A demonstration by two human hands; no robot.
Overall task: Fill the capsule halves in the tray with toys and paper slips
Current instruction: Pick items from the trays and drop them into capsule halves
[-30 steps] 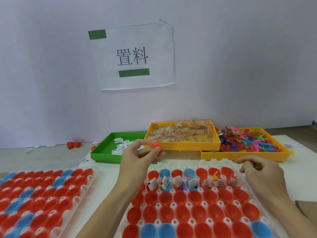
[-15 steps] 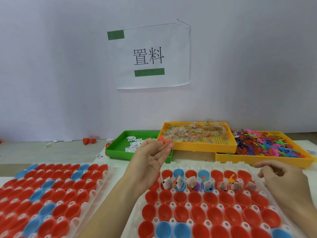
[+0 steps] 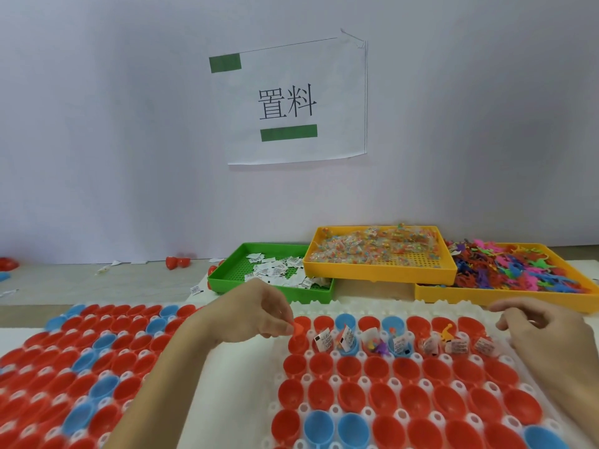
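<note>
A white tray (image 3: 363, 308) in front of me holds rows of red and blue capsule halves. Several halves in its second row hold paper slips (image 3: 324, 341) and small toys (image 3: 381, 347). My left hand (image 3: 256, 314) pinches a small orange toy (image 3: 297, 328) just above the leftmost red half (image 3: 298, 344) of that row. My right hand (image 3: 547, 335) hovers over the tray's right edge with its fingers loosely curled; whether it holds anything is hidden.
At the back stand a green tray (image 3: 227, 273) with paper slips, a yellow tray (image 3: 372, 272) with bagged toys and another yellow tray (image 3: 486, 294) with colourful toys. A second white tray (image 3: 81, 361) of capsule halves lies on the left. A wall sign (image 3: 288, 102) hangs behind.
My left hand has come down from the trays at the back with the orange toy to the leftmost half of the second row. The view has shifted left.
</note>
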